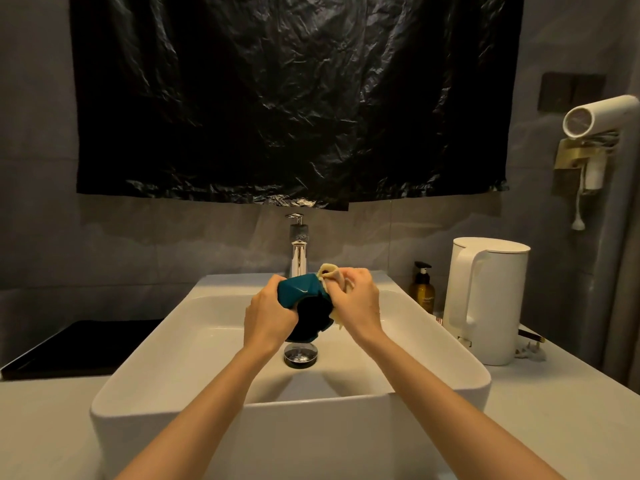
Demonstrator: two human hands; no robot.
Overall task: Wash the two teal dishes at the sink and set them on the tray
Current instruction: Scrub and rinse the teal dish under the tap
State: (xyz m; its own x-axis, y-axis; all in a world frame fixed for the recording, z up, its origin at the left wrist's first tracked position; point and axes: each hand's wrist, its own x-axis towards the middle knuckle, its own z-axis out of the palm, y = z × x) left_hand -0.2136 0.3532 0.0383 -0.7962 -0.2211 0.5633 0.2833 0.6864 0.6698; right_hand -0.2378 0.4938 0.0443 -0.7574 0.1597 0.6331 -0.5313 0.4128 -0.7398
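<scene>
Teal faceted dish point(299, 289), dark underside | left hand point(268, 317) grips it | right hand point(356, 303) clutches cloth point(332, 271)

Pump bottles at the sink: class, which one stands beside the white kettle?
The amber bottle with the black pump, right beside the kettle; the grey dispenser with the silver pump stands behind the tap instead.

Dish: the glossy faceted teal dish point(298, 289) has its left side under the left hand point(266, 315) and its right rim behind the pale crumpled cloth point(330, 271) and the right hand point(358, 303).
Tap: the chrome tap point(298, 258) has its spout hidden behind the dish.
Drain: the round chrome drain point(300, 356) has its far edge covered by the dish.
Tray: the flat black tray point(86, 344) has its right end behind the white rectangular sink point(166, 386) wall, and its left corner is cut by the edge.
Bottle: the amber pump bottle point(422, 289) has a label too small to read.
Dryer: the white wall-hung hair dryer point(599, 116) is cut off at the right edge.
</scene>
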